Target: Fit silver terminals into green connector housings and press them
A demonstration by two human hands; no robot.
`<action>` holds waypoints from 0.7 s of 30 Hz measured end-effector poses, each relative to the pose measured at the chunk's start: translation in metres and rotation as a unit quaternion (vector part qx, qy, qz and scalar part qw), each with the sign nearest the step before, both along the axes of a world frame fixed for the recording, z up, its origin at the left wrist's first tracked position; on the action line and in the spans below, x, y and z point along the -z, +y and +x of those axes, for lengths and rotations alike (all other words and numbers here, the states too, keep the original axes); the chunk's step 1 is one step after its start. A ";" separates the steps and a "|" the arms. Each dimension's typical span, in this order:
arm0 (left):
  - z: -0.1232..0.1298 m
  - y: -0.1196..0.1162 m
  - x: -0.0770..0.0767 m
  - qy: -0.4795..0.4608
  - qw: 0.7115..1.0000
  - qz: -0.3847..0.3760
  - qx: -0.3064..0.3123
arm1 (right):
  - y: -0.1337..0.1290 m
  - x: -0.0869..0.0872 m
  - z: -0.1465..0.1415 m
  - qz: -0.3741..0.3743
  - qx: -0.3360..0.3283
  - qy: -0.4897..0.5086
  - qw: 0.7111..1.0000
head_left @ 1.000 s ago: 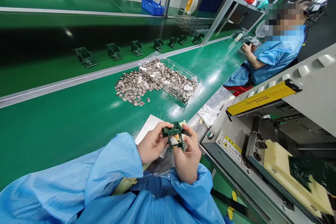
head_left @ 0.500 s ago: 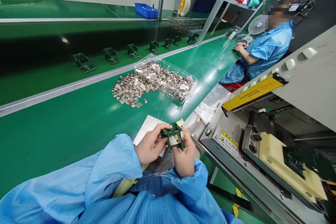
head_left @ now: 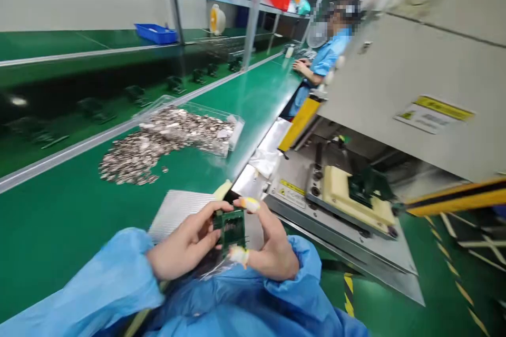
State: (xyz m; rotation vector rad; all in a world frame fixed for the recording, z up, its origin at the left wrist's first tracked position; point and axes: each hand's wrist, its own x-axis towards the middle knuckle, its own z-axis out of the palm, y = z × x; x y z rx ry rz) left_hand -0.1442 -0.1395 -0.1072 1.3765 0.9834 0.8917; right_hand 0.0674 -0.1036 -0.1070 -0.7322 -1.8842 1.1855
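My left hand (head_left: 190, 239) grips the left side of a dark green plastic frame (head_left: 233, 229), just above my lap. On the frame's other side is my right hand (head_left: 272, 242), thumb and forefinger pinching its lower and upper edges; both fingertips wear whitish-yellow covers. Behind my left hand lies a pale ribbed sheet (head_left: 177, 208) on the green table. Farther off, a heap of small metal parts (head_left: 132, 160) spills from a clear tray (head_left: 237, 134). The picture is blurred by motion.
To the right stands a machine with a cream fixture (head_left: 336, 195) holding a dark green part, beside a yellow bar (head_left: 300, 124). More green frames (head_left: 136, 95) line the back ledge. A person in blue (head_left: 330, 55) sits farther along. A blue bin (head_left: 156, 33) is on the upper shelf.
The view has swung right, bringing more of the machine into sight. The green frame has been turned in my hands, and my right thumb and forefinger now spread across its edges.
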 end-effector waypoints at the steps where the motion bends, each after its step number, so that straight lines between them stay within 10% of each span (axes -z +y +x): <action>1: 0.004 0.007 -0.009 0.012 0.999 0.002 0.043 | -0.003 -0.004 0.013 0.000 0.006 -0.004 1.000; 6: 0.064 0.076 -0.053 0.088 0.979 0.136 0.127 | -0.025 -0.012 0.104 0.022 0.212 0.103 0.972; 10: 0.164 0.132 -0.071 0.104 0.939 0.306 0.119 | -0.032 -0.015 0.171 0.126 0.511 0.171 0.833; 13: 0.231 0.159 -0.074 0.119 0.939 0.303 0.112 | -0.026 -0.024 0.200 0.155 0.578 0.145 0.788; 17: 0.255 0.170 -0.075 0.086 0.967 0.225 0.086 | -0.006 -0.033 0.222 0.180 0.561 0.089 0.803; 21: 0.196 0.157 -0.079 -0.020 0.989 0.140 0.045 | 0.030 -0.039 0.233 0.140 0.464 0.009 0.875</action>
